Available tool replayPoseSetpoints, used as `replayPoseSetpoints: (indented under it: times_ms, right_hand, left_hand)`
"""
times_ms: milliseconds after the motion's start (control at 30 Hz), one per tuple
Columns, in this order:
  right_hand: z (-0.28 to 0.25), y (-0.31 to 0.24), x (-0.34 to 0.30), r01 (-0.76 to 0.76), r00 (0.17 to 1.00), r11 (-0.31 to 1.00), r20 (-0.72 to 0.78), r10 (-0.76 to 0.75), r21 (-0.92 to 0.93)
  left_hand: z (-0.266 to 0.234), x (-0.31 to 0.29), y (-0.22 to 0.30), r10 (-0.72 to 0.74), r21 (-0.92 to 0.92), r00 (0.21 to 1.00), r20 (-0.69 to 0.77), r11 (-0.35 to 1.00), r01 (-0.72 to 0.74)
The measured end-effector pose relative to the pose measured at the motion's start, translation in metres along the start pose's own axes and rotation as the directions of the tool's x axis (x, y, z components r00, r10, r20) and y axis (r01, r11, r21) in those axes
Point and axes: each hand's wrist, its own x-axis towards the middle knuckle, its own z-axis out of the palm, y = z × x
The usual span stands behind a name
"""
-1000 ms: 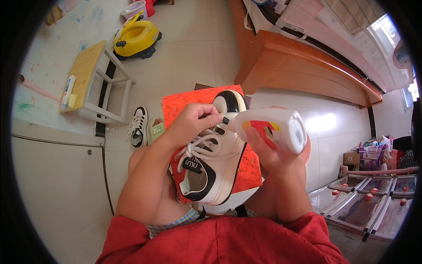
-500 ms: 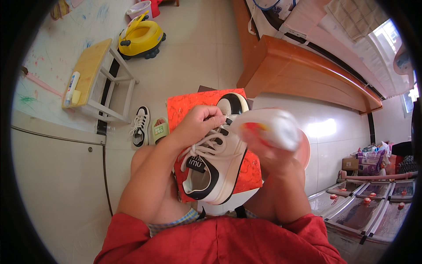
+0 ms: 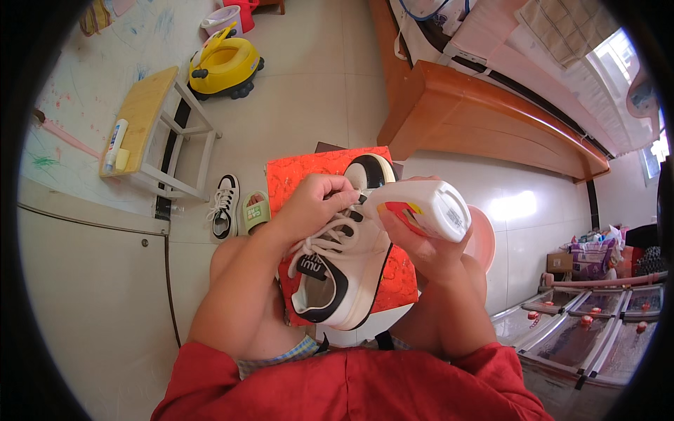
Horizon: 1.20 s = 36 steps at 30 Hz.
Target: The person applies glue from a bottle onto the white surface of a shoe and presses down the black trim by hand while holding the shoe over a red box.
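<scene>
A white and black sneaker lies on a red box across my lap, toe pointing away. Its white laces are tied in a loose bow. My left hand is closed in a pinch on the lace near the toe; its fingertips partly hide the spot. In my right hand is a white squeeze bottle with a red and yellow label. The bottle lies tilted, base toward the right, its narrow end close to the lacing by my left fingertips.
The matching sneaker stands on the floor at left, beside a green slipper on my foot. A pink basin sits right of my knee. Farther off are a wooden stool holding a tube, a yellow potty and a wooden bed frame.
The bottle, blurred by motion before, is now steadier and sharper, with its base turned more toward view. My left hand stays pinched at nearly the same place on the sneaker.
</scene>
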Motion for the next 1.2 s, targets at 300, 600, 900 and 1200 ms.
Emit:
replayPoseSetpoints:
  times_ms: [300,600,900,1200]
  right_hand:
    - [-0.004,-0.008,0.01,-0.016,0.993,0.995,0.113,0.027,-0.095]
    - [0.002,-0.001,0.011,0.078,0.992,0.996,0.091,-0.083,0.05]
    - [-0.015,0.0,0.005,-0.098,0.986,0.981,-0.12,0.119,0.167]
    - [-0.011,0.005,0.008,-0.113,0.988,0.988,-0.097,0.123,0.107]
  left_hand:
    - [0.002,0.002,-0.007,0.033,0.06,0.999,-0.039,0.998,-0.031]
    - [0.004,0.0,-0.003,-0.01,0.023,0.999,-0.034,1.0,0.011]
    - [0.001,-0.005,0.006,-0.101,-0.101,0.995,-0.015,0.99,0.099]
    - [0.002,-0.005,0.006,-0.102,-0.053,0.995,-0.004,0.993,0.102]
